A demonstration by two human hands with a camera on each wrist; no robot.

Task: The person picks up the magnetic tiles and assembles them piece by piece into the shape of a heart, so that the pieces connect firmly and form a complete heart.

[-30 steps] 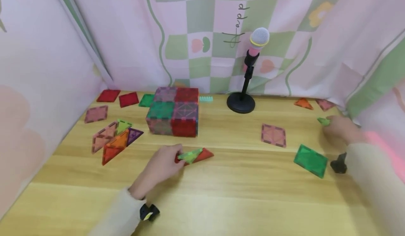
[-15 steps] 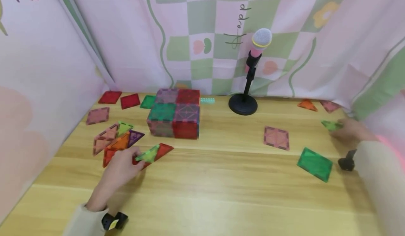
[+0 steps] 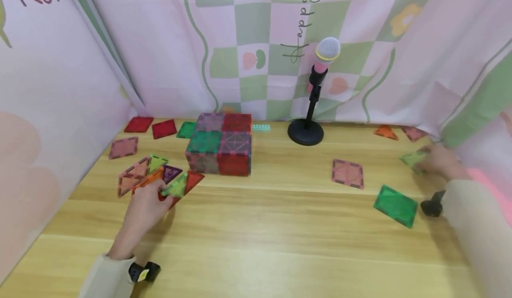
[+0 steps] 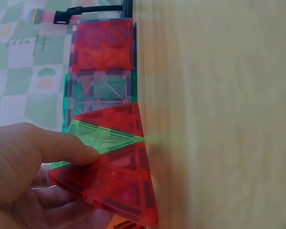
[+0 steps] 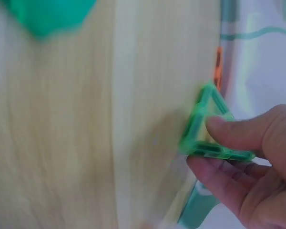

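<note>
My left hand (image 3: 146,202) grips a small bunch of see-through magnetic tiles, thumb on top and fingers beneath. A light green triangular magnetic tile (image 4: 88,136) lies among red triangular magnetic tiles (image 4: 121,181) in that grip. These tiles are right beside a cluster of triangles, where an orange tile (image 3: 150,178) and a purple tile (image 3: 171,172) show; the hand covers part of it. On the far right, my right hand (image 3: 442,161) pinches another light green triangular magnetic tile (image 5: 218,152) between thumb and fingers, over the table near the curtain.
A box built of square tiles (image 3: 234,162) stands behind the left hand. A microphone on a black stand (image 3: 306,133) is at the back. A pink square tile (image 3: 348,173) and green rectangular tile (image 3: 396,205) lie right of centre. Curtains (image 3: 400,80) border the table (image 3: 280,244).
My left hand has carried its red and light green tiles leftward from mid-table to the triangle cluster. My right hand stays far right, its green tile now turned with more of its face showing.
</note>
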